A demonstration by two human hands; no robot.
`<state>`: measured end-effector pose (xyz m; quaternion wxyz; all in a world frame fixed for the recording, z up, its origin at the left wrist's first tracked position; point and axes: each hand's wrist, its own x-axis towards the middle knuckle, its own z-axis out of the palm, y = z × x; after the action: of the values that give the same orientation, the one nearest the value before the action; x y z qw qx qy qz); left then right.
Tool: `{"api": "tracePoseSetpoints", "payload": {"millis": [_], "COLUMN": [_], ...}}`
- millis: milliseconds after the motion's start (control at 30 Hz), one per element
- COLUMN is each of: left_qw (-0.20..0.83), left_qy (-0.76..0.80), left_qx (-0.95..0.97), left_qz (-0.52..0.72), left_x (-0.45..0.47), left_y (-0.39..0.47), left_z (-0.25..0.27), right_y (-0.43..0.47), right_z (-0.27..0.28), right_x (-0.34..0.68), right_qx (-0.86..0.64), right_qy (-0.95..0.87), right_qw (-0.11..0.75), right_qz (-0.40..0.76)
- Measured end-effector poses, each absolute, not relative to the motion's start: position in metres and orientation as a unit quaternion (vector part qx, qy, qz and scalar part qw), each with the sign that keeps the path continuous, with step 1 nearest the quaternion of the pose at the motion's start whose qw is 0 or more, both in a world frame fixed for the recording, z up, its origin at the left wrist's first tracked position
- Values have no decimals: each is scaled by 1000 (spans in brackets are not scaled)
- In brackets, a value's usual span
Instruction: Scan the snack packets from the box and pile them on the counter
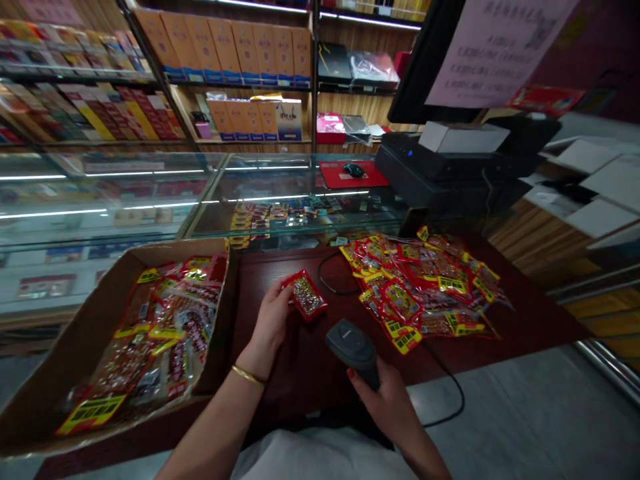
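Note:
My left hand (pixel 273 313) pinches the left edge of a small red snack packet (pixel 307 296) with a speckled, shiny middle, held over the dark red tabletop. Wrapped round the handle of a grey barcode scanner (pixel 352 347) is my right hand (pixel 383 397); the scanner's head points up and left, near the packet but apart from it. To the left stands an open cardboard box (pixel 229 300) with many red and yellow snack packets (pixel 150 320) inside. A heap of similar packets (pixel 415 287) lies on the table to the right.
The scanner's black cable (pixel 457 387) loops past the table's front edge. Behind the table runs a glass display counter (pixel 200 193) bearing a mouse (pixel 353 170) on a red mat (pixel 330 175). A monitor (pixel 420 60) and a dark machine (pixel 425 167) stand back right. Shelves of boxes (pixel 225 50) line the wall.

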<state>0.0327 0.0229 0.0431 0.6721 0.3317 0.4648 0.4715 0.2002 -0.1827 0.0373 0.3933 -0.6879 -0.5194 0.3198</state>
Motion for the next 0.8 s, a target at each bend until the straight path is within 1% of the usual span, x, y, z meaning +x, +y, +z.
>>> {"api": "tracePoseSetpoints", "payload": {"millis": [133, 300, 400, 467, 533, 600, 700, 800], "left_qw": [749, 828, 849, 842, 825, 796, 732, 635], "left_qy": [421, 318, 275, 279, 284, 279, 282, 321], "left_qx": [301, 292, 335, 369, 399, 440, 514, 588], "left_qz": [414, 359, 304, 277, 284, 308, 348, 384], "left_x": [85, 193, 247, 262, 253, 225, 157, 75], "left_y": [29, 40, 41, 37, 29, 19, 7, -1], "left_z": [62, 89, 98, 99, 96, 92, 94, 107], "right_y": [-191, -201, -204, -204, -203, -201, -196, -189], "right_z": [34, 30, 29, 28, 27, 24, 16, 6], "right_x": [210, 219, 221, 222, 222, 221, 216, 210], "right_qx": [-694, -717, -732, -741, -745, -746, -746, -731], "right_qy": [-502, -486, -468, -457, -451, -451, -442, -413], "right_qw": [412, 409, 414, 417, 420, 419, 420, 451], "right_qz": [310, 287, 272, 261, 253, 254, 269, 302]}}
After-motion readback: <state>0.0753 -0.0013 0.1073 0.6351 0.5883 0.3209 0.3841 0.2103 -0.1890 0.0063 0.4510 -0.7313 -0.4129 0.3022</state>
